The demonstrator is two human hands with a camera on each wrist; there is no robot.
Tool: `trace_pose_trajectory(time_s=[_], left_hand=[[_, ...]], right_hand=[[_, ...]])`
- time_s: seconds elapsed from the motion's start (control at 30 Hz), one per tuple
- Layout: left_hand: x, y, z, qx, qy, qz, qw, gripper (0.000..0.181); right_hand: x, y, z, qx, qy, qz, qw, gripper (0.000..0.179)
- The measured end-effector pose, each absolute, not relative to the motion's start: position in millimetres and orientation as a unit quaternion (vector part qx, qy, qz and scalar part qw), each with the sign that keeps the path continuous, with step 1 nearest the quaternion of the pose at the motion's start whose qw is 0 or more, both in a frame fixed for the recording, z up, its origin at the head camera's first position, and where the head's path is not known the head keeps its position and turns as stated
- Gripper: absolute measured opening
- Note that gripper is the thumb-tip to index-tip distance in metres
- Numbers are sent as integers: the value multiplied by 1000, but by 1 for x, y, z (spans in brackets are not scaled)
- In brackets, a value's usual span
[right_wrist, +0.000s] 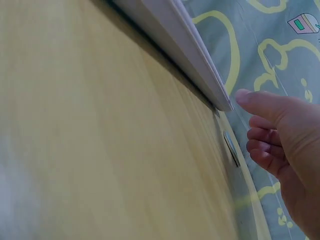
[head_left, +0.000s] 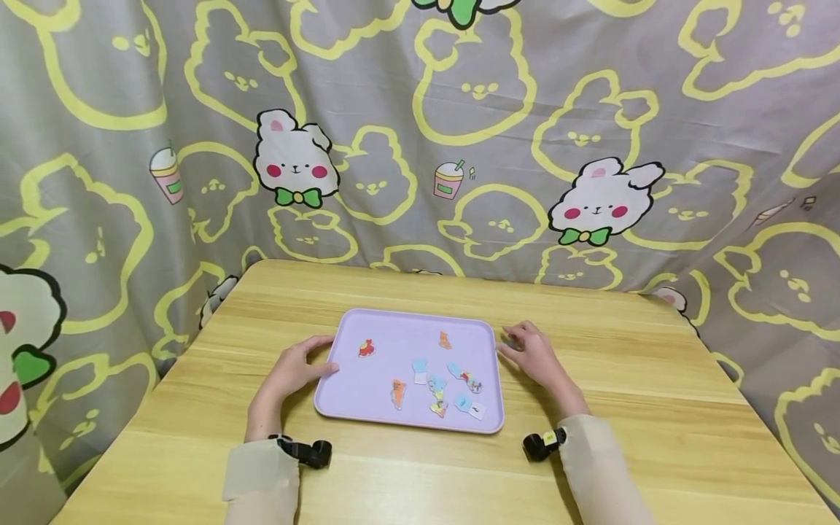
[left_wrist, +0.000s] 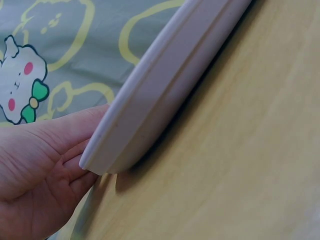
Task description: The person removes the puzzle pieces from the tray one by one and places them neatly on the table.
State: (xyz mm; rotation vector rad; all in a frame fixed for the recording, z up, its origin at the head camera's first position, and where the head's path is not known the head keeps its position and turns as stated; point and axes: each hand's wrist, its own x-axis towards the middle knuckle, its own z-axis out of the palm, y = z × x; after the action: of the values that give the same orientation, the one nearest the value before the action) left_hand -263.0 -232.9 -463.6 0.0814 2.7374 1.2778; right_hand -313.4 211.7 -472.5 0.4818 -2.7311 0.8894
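A pale purple tray (head_left: 354, 386) lies on the wooden table in the head view. My left hand (head_left: 295, 370) grips its left side, thumb over the rim and fingers bent below the edge in the left wrist view. Beyond the tray's right edge is my right hand (head_left: 534, 357), loosely curled around nothing, its thumb tip near the rim. Close to those fingers, a small thin flat piece (right_wrist: 231, 148) lies on the table. On the tray are a red and yellow cutout (head_left: 366, 348), two orange ones (head_left: 445, 340) and several blue and multicoloured pieces (head_left: 437, 385).
The wooden table (head_left: 420, 481) extends around the tray on all sides. A grey curtain (head_left: 394, 95) printed with yellow outlines and white rabbits hangs behind it and along both sides. Each wrist bears a black camera (head_left: 316, 453).
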Motion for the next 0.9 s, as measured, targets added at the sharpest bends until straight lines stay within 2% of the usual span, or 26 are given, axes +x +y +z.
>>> trace_pose_trajectory(time_s=[0.9], left_hand=[[-263, -233, -465, 25, 903, 425, 52, 60]], right_hand=[[-326, 155, -475, 238, -918, 305, 86, 49]])
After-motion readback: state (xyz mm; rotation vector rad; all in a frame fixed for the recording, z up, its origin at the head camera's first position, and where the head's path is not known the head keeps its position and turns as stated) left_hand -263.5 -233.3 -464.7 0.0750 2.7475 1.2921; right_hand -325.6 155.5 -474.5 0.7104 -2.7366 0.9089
